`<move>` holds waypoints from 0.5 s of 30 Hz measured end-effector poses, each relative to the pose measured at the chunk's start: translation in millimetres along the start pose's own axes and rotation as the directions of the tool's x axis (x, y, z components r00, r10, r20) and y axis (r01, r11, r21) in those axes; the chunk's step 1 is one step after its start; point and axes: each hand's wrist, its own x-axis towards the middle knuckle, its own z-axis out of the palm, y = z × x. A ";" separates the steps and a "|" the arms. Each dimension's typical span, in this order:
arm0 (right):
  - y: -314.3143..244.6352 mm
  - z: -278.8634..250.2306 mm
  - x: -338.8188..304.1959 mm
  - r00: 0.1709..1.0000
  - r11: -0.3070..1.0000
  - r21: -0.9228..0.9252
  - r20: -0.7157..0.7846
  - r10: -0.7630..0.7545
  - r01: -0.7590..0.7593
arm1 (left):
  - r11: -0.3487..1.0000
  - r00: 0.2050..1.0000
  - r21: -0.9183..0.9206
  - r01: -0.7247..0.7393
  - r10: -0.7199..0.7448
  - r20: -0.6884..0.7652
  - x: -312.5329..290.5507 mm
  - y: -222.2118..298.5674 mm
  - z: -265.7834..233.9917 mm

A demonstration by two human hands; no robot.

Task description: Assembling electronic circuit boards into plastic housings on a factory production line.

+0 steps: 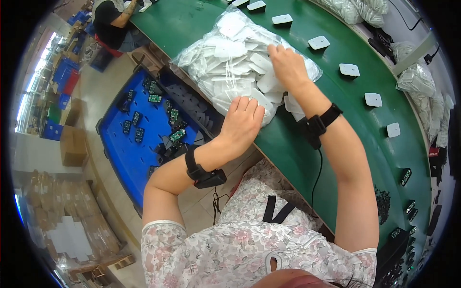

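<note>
A clear plastic bag full of flat white plastic covers lies on the green table, with its mouth toward me. My left hand is closed on the bag's near edge, fingers curled over the film. Farther right, my right hand is closed on the film along the bag's right side, its fingertips partly hidden. Several white covers show between the two hands. One white cover lies on the table below my right wrist.
White-topped pieces stand in a curved row along the green table. At left, a blue tray holds circuit boards and dark parts. Small black parts lie at right. Another person sits at far left.
</note>
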 end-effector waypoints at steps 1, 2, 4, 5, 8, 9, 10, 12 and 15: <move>6.9 0.5 4.8 0.997 0.999 0.038 -0.077 0.032 -0.029 | 0.998 0.998 -0.046 0.030 -0.033 -0.054 -0.7 2.4 1.8; 12.7 -4.8 11.5 0.985 0.996 0.076 -0.157 0.068 -0.056 | 0.998 0.998 -0.050 0.027 -0.029 -0.053 -2.2 1.5 4.4; 19.1 -14.0 23.4 0.981 0.990 0.098 -0.161 0.112 -0.097 | 0.995 0.973 -0.096 -0.015 -0.007 -0.229 -9.4 -0.8 12.2; 24.1 -18.5 28.1 0.969 0.991 0.089 -0.220 0.115 -0.098 | 0.994 0.974 -0.103 -0.022 -0.002 -0.228 -11.8 -1.0 13.9; 41.5 -19.1 35.6 0.951 0.984 0.093 -0.260 0.168 -0.149 | 0.985 0.967 -0.170 -0.028 -0.016 -0.255 -22.2 5.3 16.4; 51.8 -15.4 38.3 0.945 0.977 0.050 -0.248 0.213 -0.207 | 0.983 0.968 -0.184 0.003 -0.050 -0.248 -25.0 9.2 16.6; 61.3 -11.5 37.3 0.936 0.964 0.005 -0.240 0.258 -0.264 | 0.980 0.967 -0.199 0.033 -0.081 -0.240 -27.0 13.1 16.7; 63.6 -23.3 39.6 0.912 0.940 0.101 -0.228 0.340 -0.325 | 0.981 0.969 -0.185 0.052 -0.094 -0.227 -31.2 26.1 20.0; 65.0 -31.3 28.6 0.906 0.916 0.154 -0.158 0.393 -0.370 | 0.985 0.971 -0.164 0.054 -0.090 -0.220 -21.3 37.4 31.2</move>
